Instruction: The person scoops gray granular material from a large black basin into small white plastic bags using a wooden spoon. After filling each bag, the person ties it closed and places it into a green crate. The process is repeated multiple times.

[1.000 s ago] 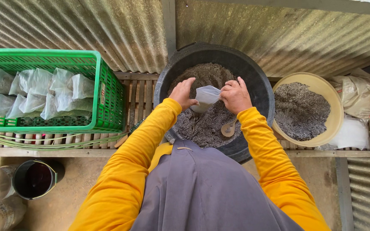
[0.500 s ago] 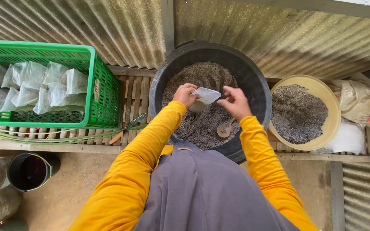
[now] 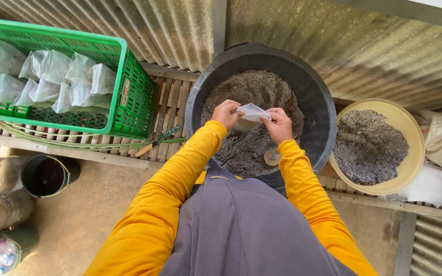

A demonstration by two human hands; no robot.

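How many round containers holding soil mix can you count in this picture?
2: the black tub beneath both hands, and the yellow basin to its right on the slatted bench. Others may lie outside the view.

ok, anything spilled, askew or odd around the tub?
Nothing stands out. Both hands, left hand and right hand, hold a small clear bag over the black tub of soil mix. Filled bags sit in the green crate; no spill visible.

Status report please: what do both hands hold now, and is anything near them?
Left hand and right hand both grip small clear plastic bag. Bag held above soil mix in black tub. Scoop lies in soil below right hand, untouched.
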